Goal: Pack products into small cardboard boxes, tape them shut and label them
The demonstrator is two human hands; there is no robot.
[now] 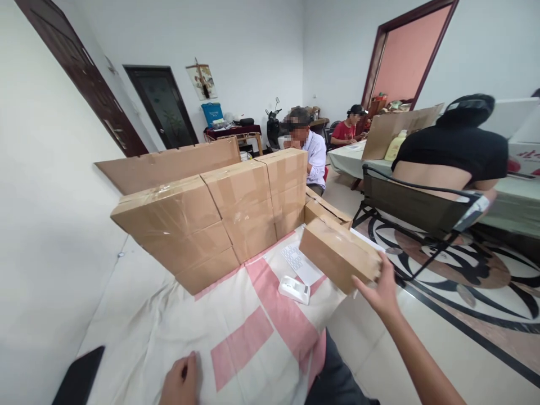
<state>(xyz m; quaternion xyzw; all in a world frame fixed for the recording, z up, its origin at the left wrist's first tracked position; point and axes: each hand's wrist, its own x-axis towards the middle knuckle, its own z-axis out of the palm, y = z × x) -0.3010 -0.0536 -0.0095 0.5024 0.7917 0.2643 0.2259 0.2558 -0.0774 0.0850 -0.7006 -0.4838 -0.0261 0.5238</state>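
Note:
My right hand [381,288] grips the near end of a sealed brown cardboard box [335,251], held at the right edge of the table over the pink-and-white cloth [253,332]. My left hand [181,381] rests on the cloth at the near edge, fingers curled with nothing visible in them. A small white device [294,289] and a white printed sheet [300,263] lie on the cloth just left of the held box.
Stacked taped cardboard boxes [211,216] form a wall across the table's far side. A dark phone [79,376] lies at the near left. A person in black sits on a folding chair [415,208] to the right. Two other people sit farther back.

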